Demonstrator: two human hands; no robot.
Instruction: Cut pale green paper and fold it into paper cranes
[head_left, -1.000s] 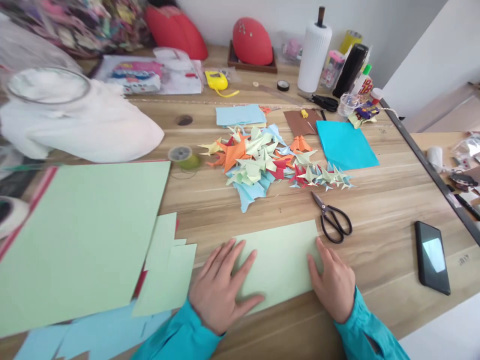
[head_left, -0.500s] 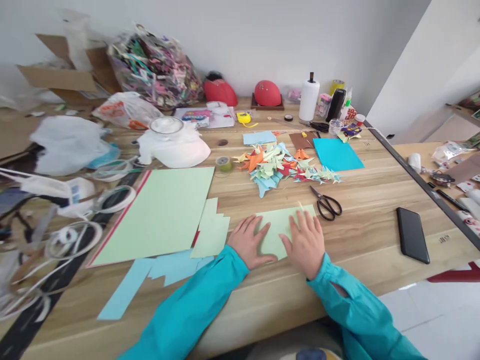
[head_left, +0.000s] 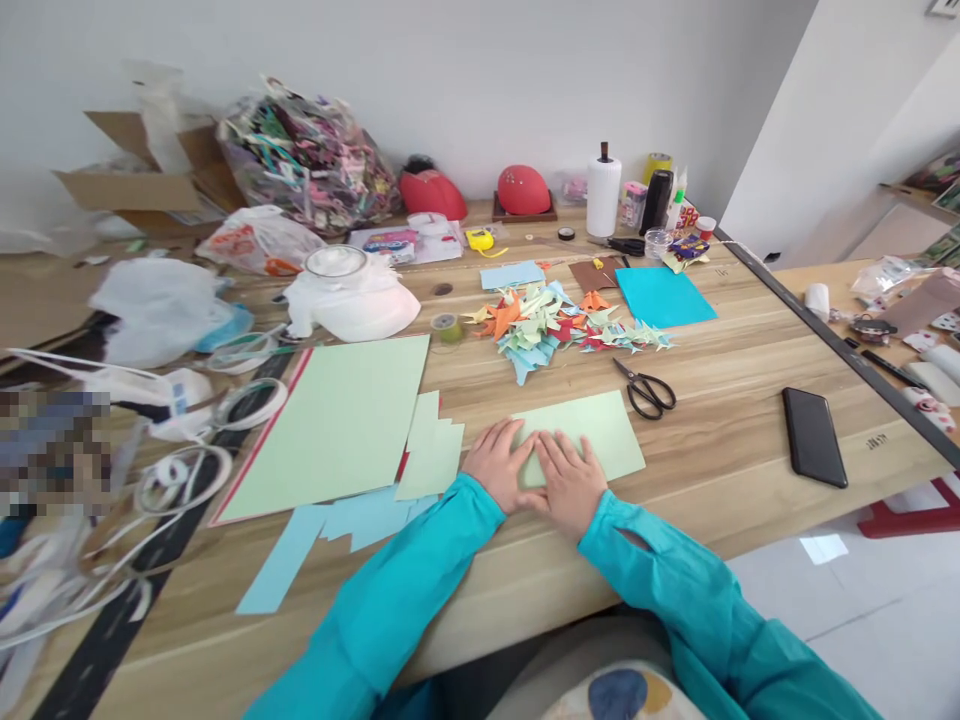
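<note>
A light green sheet of paper [head_left: 600, 432], rectangular, lies flat on the wooden table in front of me. My left hand [head_left: 496, 465] presses on its left end with the fingers spread and the thumb stretched out. Flat on the sheet just beside it is my right hand [head_left: 566, 478], its fingertips close to the left thumb and fingers. Neither hand grips anything. Black-handled scissors [head_left: 646, 390] lie past the sheet's far right corner. Beyond them is a heap of small folded paper pieces [head_left: 536, 325] in green, orange, red and blue.
A large light green sheet [head_left: 337, 420] lies to the left, with smaller green pieces [head_left: 431, 455] and blue strips [head_left: 285, 560] near it. A phone [head_left: 814, 437] rests at the right. A blue square sheet [head_left: 664, 297], tape roll [head_left: 447, 328] and plastic bags [head_left: 157, 310] lie farther back.
My right hand has slid left across the green sheet, up against my left hand, uncovering the sheet's right part. My left hand stays on the left end. The view has shifted slightly.
</note>
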